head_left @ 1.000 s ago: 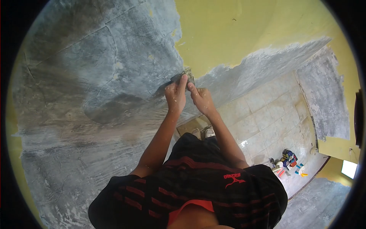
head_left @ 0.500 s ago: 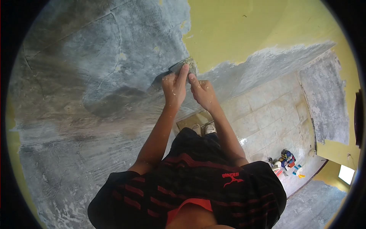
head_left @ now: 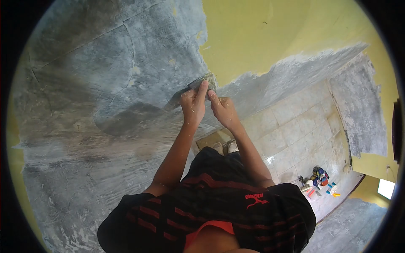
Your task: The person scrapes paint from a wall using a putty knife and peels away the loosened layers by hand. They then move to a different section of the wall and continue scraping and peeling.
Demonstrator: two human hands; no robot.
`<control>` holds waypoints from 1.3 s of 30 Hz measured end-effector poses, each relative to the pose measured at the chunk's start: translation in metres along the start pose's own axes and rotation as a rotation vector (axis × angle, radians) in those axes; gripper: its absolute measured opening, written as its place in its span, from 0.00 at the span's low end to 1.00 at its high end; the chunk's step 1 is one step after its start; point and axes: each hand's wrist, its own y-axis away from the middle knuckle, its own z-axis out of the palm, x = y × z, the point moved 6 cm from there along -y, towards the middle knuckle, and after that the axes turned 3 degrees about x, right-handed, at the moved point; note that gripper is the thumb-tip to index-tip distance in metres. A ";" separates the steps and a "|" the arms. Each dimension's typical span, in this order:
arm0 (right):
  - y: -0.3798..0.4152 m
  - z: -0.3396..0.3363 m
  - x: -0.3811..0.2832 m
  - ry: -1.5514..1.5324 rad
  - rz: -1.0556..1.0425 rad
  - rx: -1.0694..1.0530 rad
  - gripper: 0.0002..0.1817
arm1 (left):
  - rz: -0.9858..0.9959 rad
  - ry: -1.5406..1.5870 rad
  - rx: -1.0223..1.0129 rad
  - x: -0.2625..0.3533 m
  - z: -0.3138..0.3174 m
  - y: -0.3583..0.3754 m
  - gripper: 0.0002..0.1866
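Both of my hands are close together against the wall, at the edge where yellow-green paint point(head_left: 261, 33) meets the bare grey surface point(head_left: 160, 55). My left hand point(head_left: 194, 104) is closed on a flat scraper point(head_left: 210, 81), its thumb stretched along the blade. Just to the right, my right hand point(head_left: 223, 110) grips the scraper's other side with the thumb raised. Pale flecks of paint cling to my fingers and wrists. The handle is hidden by my hands, and the blade lies against the wall.
Below, my shoes point(head_left: 232, 146) stand on a brown board point(head_left: 213, 138). Pale floor tiles point(head_left: 295, 122) stretch to the right, with a pile of coloured items point(head_left: 319, 175) on them. Another patchy grey wall point(head_left: 358, 105) rises at the far right.
Both hands and the scraper have moved slightly down in the view, with the paint edge shifting a little too. The grip looks the same.
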 end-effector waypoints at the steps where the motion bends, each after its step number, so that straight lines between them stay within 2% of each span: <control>1: 0.000 0.001 -0.003 -0.020 0.019 -0.016 0.40 | 0.013 0.005 -0.011 0.012 -0.001 0.000 0.32; 5: -0.001 0.000 -0.031 -0.022 -0.010 -0.059 0.39 | 0.047 0.040 -0.016 0.037 -0.002 -0.009 0.32; 7: 0.004 0.000 -0.020 -0.025 -0.009 -0.054 0.39 | 0.049 0.026 -0.008 0.028 -0.004 -0.004 0.32; 9: 0.008 -0.002 -0.015 -0.027 -0.019 -0.044 0.39 | -0.001 -0.118 -0.034 0.014 -0.003 0.001 0.34; 11: 0.009 -0.003 -0.008 0.018 0.067 -0.083 0.39 | -0.015 -0.069 -0.020 0.007 -0.002 -0.001 0.35; 14: 0.007 -0.003 -0.038 -0.014 0.016 -0.095 0.39 | 0.028 -0.018 -0.050 0.048 -0.007 -0.005 0.33; 21: 0.001 -0.003 -0.020 0.000 -0.068 -0.016 0.40 | 0.048 0.074 -0.006 0.025 0.000 -0.005 0.32; 23: -0.001 -0.003 -0.006 0.002 -0.003 -0.049 0.38 | 0.073 -0.014 -0.001 0.019 0.000 -0.004 0.31; 25: 0.000 -0.001 -0.026 -0.027 0.005 -0.066 0.38 | 0.046 -0.048 -0.038 0.037 -0.003 -0.006 0.29; 27: 0.006 -0.002 -0.033 -0.053 0.052 -0.076 0.38 | 0.054 0.076 0.012 0.043 -0.003 -0.006 0.28; 29: 0.002 -0.005 -0.040 -0.013 0.006 -0.103 0.37 | 0.050 0.055 -0.004 0.050 -0.002 -0.003 0.28; 33: 0.001 -0.014 -0.031 0.036 -0.045 -0.082 0.37 | 0.005 0.107 0.025 0.035 0.002 -0.001 0.31; 35: 0.001 -0.015 -0.027 -0.011 0.018 -0.090 0.40 | 0.004 0.112 0.011 0.022 0.006 -0.003 0.32; 39: 0.012 -0.010 -0.043 0.012 0.029 -0.096 0.38 | -0.036 0.060 0.008 0.039 0.000 0.002 0.32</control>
